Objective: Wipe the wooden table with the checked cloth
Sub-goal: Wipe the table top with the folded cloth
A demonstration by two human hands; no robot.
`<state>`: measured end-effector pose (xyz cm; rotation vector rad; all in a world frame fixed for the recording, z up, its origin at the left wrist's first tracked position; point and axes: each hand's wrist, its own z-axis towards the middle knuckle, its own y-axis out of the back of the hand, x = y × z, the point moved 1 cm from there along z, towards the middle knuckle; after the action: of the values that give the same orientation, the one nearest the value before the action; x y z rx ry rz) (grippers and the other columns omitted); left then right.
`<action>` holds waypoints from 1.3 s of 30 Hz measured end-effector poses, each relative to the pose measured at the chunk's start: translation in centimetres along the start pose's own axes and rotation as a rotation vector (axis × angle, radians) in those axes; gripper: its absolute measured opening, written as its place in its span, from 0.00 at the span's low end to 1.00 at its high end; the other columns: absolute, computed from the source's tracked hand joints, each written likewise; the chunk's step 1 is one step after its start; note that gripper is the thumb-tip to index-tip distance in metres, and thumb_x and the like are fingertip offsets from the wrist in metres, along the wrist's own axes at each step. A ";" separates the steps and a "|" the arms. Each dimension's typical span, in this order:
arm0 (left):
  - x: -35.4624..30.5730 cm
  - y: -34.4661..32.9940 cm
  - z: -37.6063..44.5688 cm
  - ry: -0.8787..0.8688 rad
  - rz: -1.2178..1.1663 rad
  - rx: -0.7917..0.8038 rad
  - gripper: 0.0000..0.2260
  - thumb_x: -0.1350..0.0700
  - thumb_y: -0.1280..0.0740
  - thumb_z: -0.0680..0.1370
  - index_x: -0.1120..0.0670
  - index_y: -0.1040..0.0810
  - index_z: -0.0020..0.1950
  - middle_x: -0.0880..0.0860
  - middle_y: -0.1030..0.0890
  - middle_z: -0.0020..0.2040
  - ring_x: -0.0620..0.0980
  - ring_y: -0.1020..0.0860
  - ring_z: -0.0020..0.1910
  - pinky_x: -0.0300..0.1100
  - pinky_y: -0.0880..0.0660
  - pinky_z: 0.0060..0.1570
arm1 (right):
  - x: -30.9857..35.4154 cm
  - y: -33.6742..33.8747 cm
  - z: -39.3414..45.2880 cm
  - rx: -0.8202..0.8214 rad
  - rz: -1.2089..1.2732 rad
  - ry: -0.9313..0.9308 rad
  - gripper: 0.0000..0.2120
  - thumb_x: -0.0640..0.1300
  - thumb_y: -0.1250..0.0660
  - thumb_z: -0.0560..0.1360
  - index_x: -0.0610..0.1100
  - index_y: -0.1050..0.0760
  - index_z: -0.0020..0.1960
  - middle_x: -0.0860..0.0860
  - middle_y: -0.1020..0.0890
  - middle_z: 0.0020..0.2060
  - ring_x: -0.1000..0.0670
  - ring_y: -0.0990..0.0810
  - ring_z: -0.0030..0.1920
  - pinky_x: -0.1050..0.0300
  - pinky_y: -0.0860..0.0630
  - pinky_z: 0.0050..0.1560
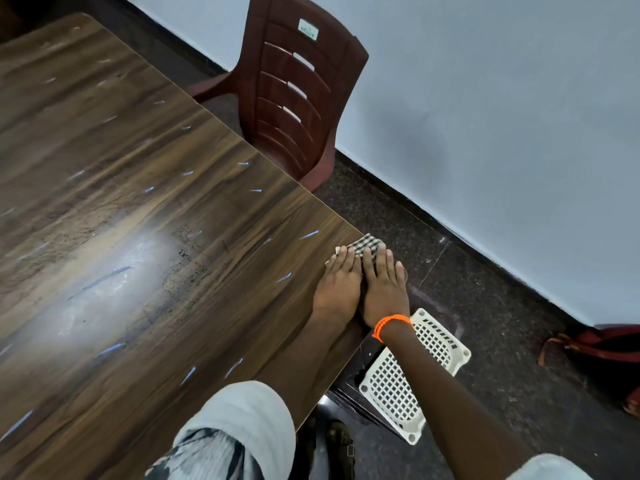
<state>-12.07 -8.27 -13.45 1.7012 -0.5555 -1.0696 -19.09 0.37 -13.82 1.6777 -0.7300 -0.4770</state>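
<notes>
The checked cloth (367, 244), black and white, lies folded at the right-hand edge of the wooden table (145, 216). My left hand (339, 282) and my right hand (384, 285) lie side by side on top of it, fingers straight and flat, pressing it down. Only the cloth's far end shows beyond my fingertips. My right wrist wears an orange band. The tabletop is dark wood grain with a bright glare patch and several small pale streaks.
A maroon plastic chair (294, 91) stands at the table's far right side, against the pale wall. A white lattice basket (408, 372) lies on the dark floor under my right arm. A reddish bag (595, 344) sits at the right by the wall.
</notes>
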 end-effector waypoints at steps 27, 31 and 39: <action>4.4 2.4 -2.8 0.113 -0.026 -0.013 0.23 0.59 0.46 0.84 0.55 0.42 0.80 0.54 0.43 0.80 0.52 0.49 0.80 0.48 0.50 0.79 | 5.0 -1.1 -0.6 0.003 0.157 0.144 0.29 0.48 0.53 0.82 0.46 0.57 0.80 0.48 0.56 0.80 0.51 0.62 0.79 0.50 0.59 0.79; 8.0 3.3 -6.0 0.187 -0.057 -0.005 0.23 0.59 0.45 0.84 0.53 0.41 0.80 0.53 0.43 0.80 0.51 0.49 0.80 0.48 0.46 0.78 | 9.1 -2.3 -2.1 0.002 0.159 0.230 0.30 0.47 0.49 0.82 0.46 0.56 0.80 0.46 0.55 0.80 0.49 0.61 0.80 0.49 0.59 0.79; 6.3 2.2 -16.4 0.201 -0.161 -0.085 0.25 0.63 0.38 0.79 0.55 0.35 0.77 0.53 0.35 0.78 0.51 0.43 0.79 0.44 0.45 0.78 | 8.6 -4.3 -11.3 0.013 0.198 0.343 0.33 0.45 0.42 0.80 0.50 0.53 0.80 0.50 0.53 0.80 0.51 0.57 0.80 0.49 0.52 0.79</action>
<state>5.38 -5.70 -12.34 1.7759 -0.2446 -1.0048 -4.51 3.03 -14.77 1.6245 -0.6366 -0.0417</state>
